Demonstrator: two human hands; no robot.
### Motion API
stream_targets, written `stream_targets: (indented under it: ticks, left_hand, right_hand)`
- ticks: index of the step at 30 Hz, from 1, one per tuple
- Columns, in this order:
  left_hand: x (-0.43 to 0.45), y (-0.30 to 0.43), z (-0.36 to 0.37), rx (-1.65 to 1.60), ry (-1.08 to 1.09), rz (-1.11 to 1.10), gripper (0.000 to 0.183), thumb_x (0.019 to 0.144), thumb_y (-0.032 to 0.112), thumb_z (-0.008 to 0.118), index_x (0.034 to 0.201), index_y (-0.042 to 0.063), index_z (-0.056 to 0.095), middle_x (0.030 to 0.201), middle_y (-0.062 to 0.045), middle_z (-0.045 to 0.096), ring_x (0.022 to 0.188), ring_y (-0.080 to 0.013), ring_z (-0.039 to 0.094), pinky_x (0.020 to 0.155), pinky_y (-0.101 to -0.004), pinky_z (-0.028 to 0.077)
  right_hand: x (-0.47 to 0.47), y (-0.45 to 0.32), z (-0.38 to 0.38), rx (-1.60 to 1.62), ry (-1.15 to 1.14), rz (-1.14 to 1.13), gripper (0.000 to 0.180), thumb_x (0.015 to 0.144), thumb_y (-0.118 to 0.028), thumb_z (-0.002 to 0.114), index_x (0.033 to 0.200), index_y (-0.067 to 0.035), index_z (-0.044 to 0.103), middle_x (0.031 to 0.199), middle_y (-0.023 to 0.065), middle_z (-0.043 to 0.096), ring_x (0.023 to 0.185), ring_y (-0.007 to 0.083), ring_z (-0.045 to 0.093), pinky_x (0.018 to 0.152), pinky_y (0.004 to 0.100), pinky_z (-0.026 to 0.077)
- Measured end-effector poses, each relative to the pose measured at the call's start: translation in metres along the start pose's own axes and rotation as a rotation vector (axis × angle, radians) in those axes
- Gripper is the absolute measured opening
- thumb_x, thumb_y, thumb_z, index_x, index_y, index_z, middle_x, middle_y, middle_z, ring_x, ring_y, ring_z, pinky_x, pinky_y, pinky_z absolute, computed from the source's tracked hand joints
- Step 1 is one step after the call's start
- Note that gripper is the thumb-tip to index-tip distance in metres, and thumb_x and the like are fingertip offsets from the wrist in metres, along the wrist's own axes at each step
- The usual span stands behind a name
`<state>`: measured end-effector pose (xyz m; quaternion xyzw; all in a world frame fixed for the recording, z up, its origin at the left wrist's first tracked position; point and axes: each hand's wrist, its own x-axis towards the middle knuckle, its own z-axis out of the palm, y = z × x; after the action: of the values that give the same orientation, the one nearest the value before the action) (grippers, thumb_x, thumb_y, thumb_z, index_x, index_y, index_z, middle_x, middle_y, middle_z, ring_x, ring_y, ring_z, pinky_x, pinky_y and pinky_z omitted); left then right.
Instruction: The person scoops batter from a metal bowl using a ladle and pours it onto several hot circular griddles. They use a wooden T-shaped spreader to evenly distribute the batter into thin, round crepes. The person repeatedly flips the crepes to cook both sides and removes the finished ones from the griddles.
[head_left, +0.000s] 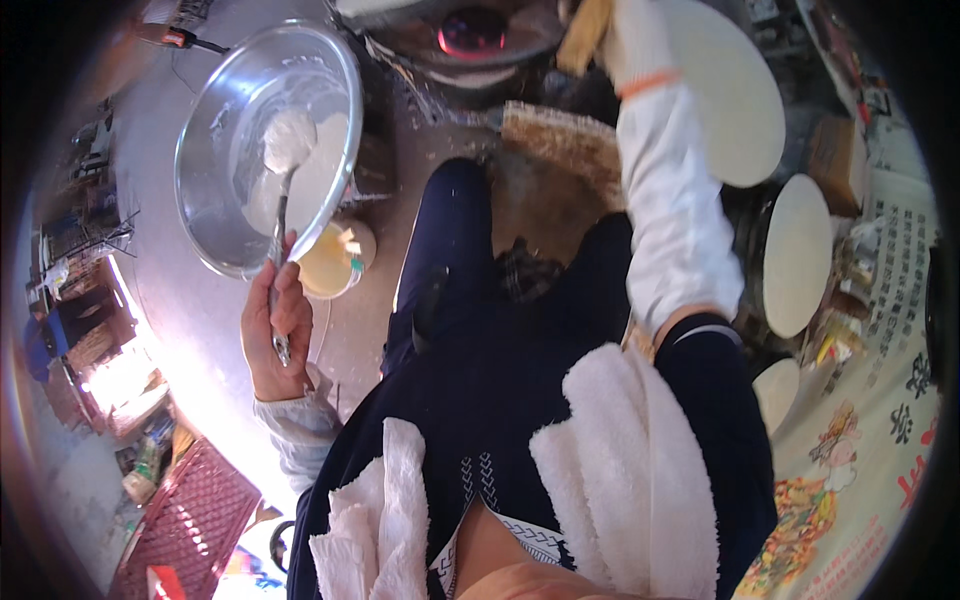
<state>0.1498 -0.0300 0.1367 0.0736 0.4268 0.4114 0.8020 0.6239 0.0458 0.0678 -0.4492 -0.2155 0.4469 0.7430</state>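
Note:
My left hand (279, 322) grips the handle of a metal spoon (280, 217), its bowl end heaped with thick off-white batter (289, 141). The spoon is over a wide steel basin (206, 187), where more batter coats the bottom and side. At the top edge, my right hand (637, 49), in a white knit glove, holds a flat yellowish wooden piece (585, 36); its fingertips are partly cut off by the frame. Just left of that hand is a dark round griddle (405, 34) with a red glow (472, 45) in its middle.
Pale round discs (739, 97) lie right of my right arm, with another disc (797, 255) nearer. A tub of yellow liquid (326, 262) stands beside the basin. A worn wooden board (559, 142) is before my knees. A printed sheet (862, 450) hangs along the right.

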Motion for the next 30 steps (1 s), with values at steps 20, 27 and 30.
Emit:
stream_targets:
  ticks: [20,27,30]
  left_hand:
    - [0.003,0.000,0.009,0.055,-0.048,0.016,0.040,0.109,0.016,0.037,0.142,-0.006,0.040,0.078,-0.006,0.054,0.042,-0.0060,0.041,0.036,-0.0171,0.039]
    - [0.005,-0.005,0.014,0.086,-0.082,-0.014,0.044,0.109,0.016,0.038,0.147,-0.006,0.035,0.078,-0.005,0.054,0.041,-0.0056,0.042,0.037,-0.0169,0.042]
    - [0.003,-0.010,0.024,0.097,-0.144,-0.049,0.044,0.109,0.016,0.038,0.147,-0.006,0.035,0.078,-0.005,0.052,0.042,-0.0061,0.043,0.038,-0.0170,0.043]
  right_hand:
    - [-0.023,0.119,-0.049,-0.313,0.360,0.079,0.024,0.080,-0.018,0.072,0.097,-0.002,0.069,0.081,0.0055,0.064,0.068,0.0183,0.059,0.063,0.0336,0.050]
    - [-0.034,0.128,-0.048,-0.572,0.474,0.050,0.020,0.076,-0.020,0.072,0.083,-0.001,0.068,0.067,0.0047,0.061,0.051,0.0172,0.058,0.055,0.0334,0.048]
    - [-0.046,0.117,-0.073,-0.805,0.440,0.004,0.025,0.081,-0.023,0.070,0.086,0.001,0.069,0.068,0.0061,0.062,0.058,0.0174,0.062,0.058,0.0333,0.048]
